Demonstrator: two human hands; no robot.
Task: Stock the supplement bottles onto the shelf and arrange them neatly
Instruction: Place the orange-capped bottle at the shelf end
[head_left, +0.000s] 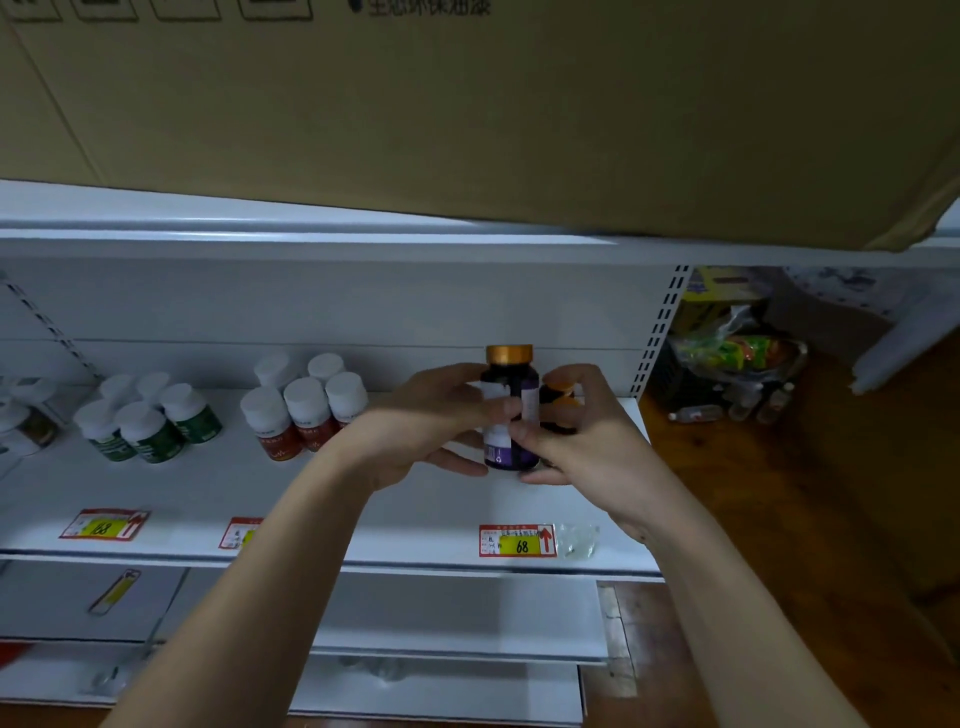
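Observation:
A dark purple bottle with a gold cap stands upright over the white shelf, right of centre. My left hand grips its left side and my right hand its right side, fingers meeting on the label. A second dark bottle with an orange cap shows behind it, partly hidden by my right fingers. Further left stand a cluster of white-capped red-label bottles and a cluster of white-capped green-label bottles.
A large cardboard box fills the shelf above. Price tags sit along the shelf's front edge, with a clear wrapper beside one. Right of the slotted upright, bags and small bottles lie on the wooden floor.

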